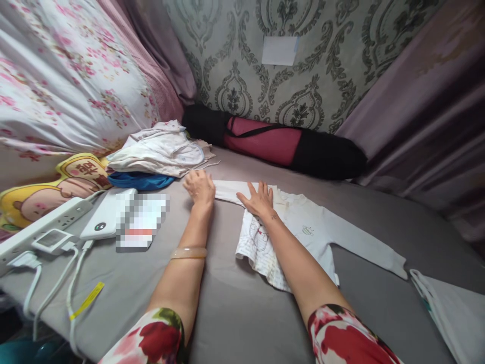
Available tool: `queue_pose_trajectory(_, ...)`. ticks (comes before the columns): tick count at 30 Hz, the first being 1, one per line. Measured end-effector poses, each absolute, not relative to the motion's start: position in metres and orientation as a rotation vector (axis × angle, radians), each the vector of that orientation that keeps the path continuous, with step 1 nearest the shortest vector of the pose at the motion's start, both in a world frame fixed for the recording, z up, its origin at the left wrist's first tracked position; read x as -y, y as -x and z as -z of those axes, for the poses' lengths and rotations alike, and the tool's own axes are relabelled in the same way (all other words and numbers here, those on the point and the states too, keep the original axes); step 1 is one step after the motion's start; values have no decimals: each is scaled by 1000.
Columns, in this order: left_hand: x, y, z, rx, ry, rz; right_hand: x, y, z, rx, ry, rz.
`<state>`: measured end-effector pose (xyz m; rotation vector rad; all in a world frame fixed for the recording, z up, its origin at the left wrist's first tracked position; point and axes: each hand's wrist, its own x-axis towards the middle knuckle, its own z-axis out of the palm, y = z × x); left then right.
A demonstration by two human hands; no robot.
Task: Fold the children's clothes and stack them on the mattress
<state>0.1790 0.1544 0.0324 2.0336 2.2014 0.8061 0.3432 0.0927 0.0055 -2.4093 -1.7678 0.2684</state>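
Note:
A small white long-sleeved baby shirt (pixel 303 222) lies spread on the grey sheet, its front showing a printed panel and a little green bee-like figure. My left hand (pixel 200 189) is at the cuff end of the left-side sleeve, its fingers curled over the fabric; the cuff itself is hidden beneath it. With fingers spread, my right hand (pixel 259 199) presses flat on the same sleeve near the shoulder. The other sleeve stretches out to the right.
Behind my left hand is a pile of light clothes (pixel 159 149) on a blue cloth (pixel 140 180). A power strip (pixel 56 222), a white power bank (pixel 108 215) and a yellow cushion (pixel 71 187) sit at left. A black-and-red long bag (pixel 261 141) lies by the wall; folded pale fabric (pixel 450 308) is at right.

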Motion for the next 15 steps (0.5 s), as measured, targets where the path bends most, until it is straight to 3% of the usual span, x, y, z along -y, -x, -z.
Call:
queue_pose_trajectory(6, -127, -241, -18, -1452, -2412, -484, -90, -344, -7, 1839, 2413, -174)
queue_pose_trajectory(15, -134, -230, 3, -1601, -2308, -361, -94, -343, 0, 1768, 2398, -132)
